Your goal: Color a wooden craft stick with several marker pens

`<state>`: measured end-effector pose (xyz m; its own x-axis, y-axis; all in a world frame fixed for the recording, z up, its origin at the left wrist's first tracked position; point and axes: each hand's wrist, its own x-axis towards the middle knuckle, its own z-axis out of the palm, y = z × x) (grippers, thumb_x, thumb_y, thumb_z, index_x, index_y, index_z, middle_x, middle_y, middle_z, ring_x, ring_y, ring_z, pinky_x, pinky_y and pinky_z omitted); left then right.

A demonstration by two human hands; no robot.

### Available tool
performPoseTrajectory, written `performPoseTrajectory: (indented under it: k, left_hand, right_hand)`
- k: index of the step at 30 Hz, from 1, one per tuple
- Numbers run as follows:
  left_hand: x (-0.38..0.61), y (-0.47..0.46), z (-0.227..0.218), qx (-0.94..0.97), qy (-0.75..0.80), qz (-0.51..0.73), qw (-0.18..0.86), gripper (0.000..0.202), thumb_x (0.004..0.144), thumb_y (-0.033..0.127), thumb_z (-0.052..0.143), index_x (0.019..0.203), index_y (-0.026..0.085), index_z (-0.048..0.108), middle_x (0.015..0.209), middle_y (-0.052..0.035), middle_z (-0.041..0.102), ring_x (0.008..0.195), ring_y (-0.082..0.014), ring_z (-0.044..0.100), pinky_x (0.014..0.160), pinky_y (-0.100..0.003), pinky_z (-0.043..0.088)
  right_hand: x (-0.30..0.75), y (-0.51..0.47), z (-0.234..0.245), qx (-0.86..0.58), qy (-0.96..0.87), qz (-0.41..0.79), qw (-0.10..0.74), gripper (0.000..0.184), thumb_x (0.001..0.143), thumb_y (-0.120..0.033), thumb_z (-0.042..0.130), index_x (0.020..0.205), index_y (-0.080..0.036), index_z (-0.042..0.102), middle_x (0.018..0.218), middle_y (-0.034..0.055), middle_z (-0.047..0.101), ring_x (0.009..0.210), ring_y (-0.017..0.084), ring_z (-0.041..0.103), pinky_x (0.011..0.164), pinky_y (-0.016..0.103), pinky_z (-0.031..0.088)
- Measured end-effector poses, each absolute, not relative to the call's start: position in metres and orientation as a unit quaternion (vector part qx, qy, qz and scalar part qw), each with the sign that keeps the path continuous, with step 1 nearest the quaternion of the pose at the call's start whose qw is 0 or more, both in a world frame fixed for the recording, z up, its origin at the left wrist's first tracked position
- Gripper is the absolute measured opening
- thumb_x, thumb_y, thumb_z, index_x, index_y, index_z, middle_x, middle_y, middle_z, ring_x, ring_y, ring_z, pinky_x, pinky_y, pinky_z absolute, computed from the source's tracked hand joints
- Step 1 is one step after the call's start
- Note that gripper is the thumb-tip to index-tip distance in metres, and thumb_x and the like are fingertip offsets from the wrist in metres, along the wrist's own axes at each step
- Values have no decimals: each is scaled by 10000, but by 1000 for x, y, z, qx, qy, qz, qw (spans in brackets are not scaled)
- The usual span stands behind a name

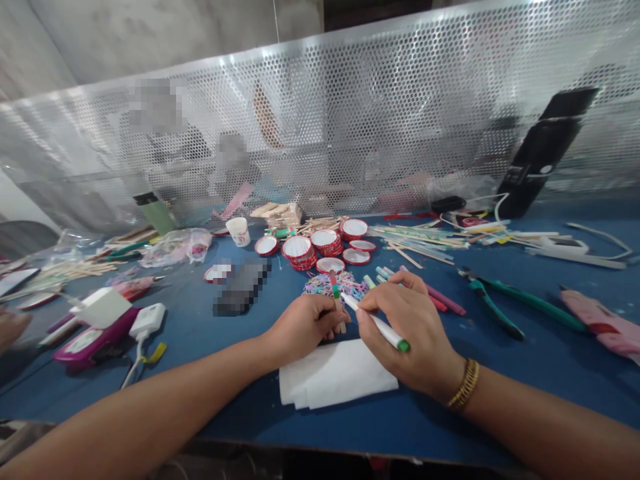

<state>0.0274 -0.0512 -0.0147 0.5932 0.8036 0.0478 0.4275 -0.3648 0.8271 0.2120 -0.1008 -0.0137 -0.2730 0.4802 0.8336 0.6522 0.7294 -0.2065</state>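
Note:
My left hand [304, 328] is closed around a wooden craft stick [335, 285], whose upper end shows red and green bands. In my right hand [411, 327] is a white marker [383, 330] with a green end, its tip close to the stick. Below both hands lies a folded white cloth or tissue [340, 380]. Just behind the stick is a heap of pastel rubber bands or loops [310, 285], partly hidden by my hands. More coloured markers [453, 301] lie beyond my right hand.
Red-rimmed round lids [299, 248] stand stacked at the back, near a paper cup [239, 231]. Teal-handled pliers [495, 310] and a pink glue gun [603, 320] lie right. A phone [243, 287] and white charger [103, 307] lie left. Another person's hand [11, 330] shows far left.

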Motion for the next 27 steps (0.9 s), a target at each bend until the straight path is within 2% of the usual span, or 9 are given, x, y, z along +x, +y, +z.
performPoseTrajectory:
  k: [21, 27]
  left_hand:
    - [28, -53, -13, 788, 394, 229, 415, 284, 892, 332, 517, 672, 163, 578, 612, 27, 555, 551, -88, 502, 549, -201, 415]
    - [28, -53, -13, 785, 405, 224, 411, 259, 887, 298, 515, 675, 164, 579, 591, 29, 549, 552, -92, 515, 535, -195, 406]
  right_hand:
    - [211, -101, -14, -359, -794, -89, 482, 75, 856, -150, 516, 808, -203, 538, 671, -14, 609, 629, 151, 567, 831, 397, 364]
    - [211, -101, -14, -353, -803, -79, 473, 76, 850, -148, 521, 798, -200, 539, 673, -16, 603, 638, 151, 569, 846, 409, 362]
